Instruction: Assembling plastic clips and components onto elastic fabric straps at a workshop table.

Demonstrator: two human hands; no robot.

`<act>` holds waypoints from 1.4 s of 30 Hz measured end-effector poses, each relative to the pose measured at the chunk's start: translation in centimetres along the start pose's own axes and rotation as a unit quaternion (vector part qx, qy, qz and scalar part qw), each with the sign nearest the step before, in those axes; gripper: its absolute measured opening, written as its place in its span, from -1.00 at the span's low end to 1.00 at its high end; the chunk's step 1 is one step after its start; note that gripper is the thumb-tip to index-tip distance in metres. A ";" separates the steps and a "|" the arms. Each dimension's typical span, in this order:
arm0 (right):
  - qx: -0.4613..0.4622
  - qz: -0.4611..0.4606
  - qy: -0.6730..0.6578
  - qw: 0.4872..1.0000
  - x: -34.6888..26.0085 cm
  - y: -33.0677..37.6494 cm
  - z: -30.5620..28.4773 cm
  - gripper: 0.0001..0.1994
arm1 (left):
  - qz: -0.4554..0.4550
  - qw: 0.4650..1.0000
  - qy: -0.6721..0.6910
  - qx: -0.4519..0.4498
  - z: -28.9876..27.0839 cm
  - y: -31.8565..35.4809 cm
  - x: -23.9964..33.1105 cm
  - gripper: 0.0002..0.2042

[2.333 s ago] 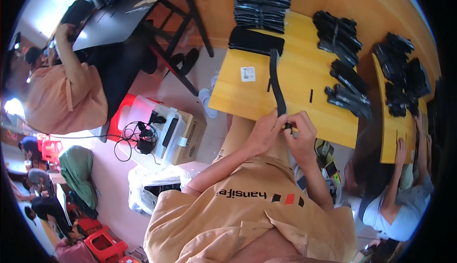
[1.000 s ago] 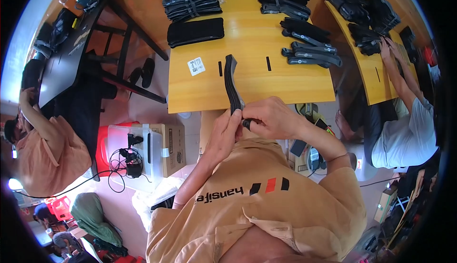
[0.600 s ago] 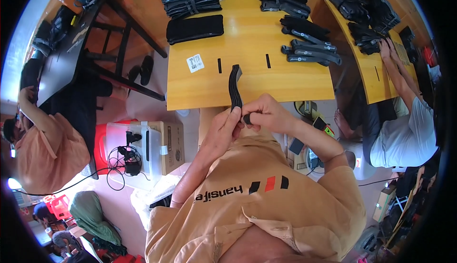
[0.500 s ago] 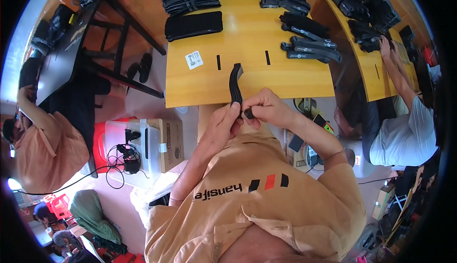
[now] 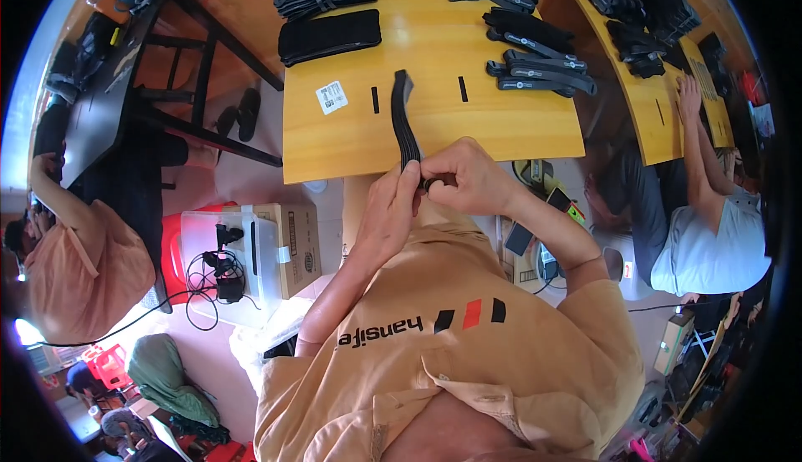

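L hand (image 5: pixel 389 211) grips the near end of a blk strip bundle (image 5: pixel 403 119), layered edge showing, thumb (image 5: pixel 410 171) pressed flat on top; its other fingers are mostly hidden underneath, so can't tell their exact set. R hand (image 5: pixel 473 180) is right beside it, fingers curled in, thumb & index pinching a small dk bit (image 5: pixel 427 184) near the bundle's lower end; can't tell if that's a loose end or a separate band. Main change vs 0.5 s ago: R hand is tucked closer to L, & the dk bit, then in plain view as a rounded lump, is now mostly covered by fingers. Bundle's far end also leans a bit more to the left, over the yellow table (image 5: pixel 518 140); can't tell if it touches the top. For the work, that reads as close two-hand handling at the near end, prob. mid-step, w/ the bundle not yet set down. Blk pad (image 5: pixel 329 38), white label (image 5: pixel 332 98) & folded straps (image 5: pixel 543 71) lie in the same spots. At R, co-worker's hand (image 5: pixel 690 99) is now apart from the dk bundles (image 5: pixel 637 49) it was touching.
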State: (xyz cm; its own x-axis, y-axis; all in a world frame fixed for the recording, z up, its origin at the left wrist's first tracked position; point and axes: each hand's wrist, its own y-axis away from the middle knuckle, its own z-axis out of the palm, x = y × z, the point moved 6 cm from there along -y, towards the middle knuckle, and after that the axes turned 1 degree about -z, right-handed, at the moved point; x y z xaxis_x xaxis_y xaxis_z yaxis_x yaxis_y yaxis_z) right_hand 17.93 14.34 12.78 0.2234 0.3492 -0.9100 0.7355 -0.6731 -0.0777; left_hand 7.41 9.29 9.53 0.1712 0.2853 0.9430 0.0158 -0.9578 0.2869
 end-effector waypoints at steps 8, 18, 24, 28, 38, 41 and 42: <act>0.056 -0.078 0.133 0.986 -1.5 0.8 -0.3 -0.91 | 0.039 0.998 -0.052 0.026 0.1 -0.2 0.5 -0.59; -0.005 -0.020 0.071 0.997 -1.3 0.9 -0.3 -0.89 | 0.004 1.000 -0.010 0.014 0.4 0.0 -0.4 -0.56; 0.099 -0.093 0.180 0.974 -1.9 1.5 0.1 -0.93 | 0.019 0.999 -0.029 0.020 0.5 -0.2 -0.4 -0.57; 0.138 -0.080 0.209 0.965 -1.9 1.7 0.5 -0.93 | 0.053 0.996 -0.053 0.041 0.4 0.0 0.2 -0.58; 0.209 -0.085 0.210 0.951 -1.2 2.2 0.3 -0.90 | 0.114 0.990 -0.077 0.020 0.7 0.1 0.3 -0.60; 0.213 -0.079 0.211 0.951 -0.6 2.0 0.1 -0.93 | 0.107 0.991 -0.072 0.019 0.8 -0.1 0.1 -0.63; 0.218 -0.082 0.210 0.950 -0.5 2.0 0.1 -0.94 | 0.106 0.992 -0.072 0.018 0.9 0.0 0.2 -0.63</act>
State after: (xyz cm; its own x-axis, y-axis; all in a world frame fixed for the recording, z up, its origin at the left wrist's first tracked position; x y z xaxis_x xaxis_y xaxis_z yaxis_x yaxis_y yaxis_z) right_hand 19.27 12.74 13.05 0.4313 0.6399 -0.6360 0.4675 -0.7614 -0.4491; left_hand 8.30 9.34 9.58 0.3136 0.0717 0.9468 -0.0018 -0.9971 0.0761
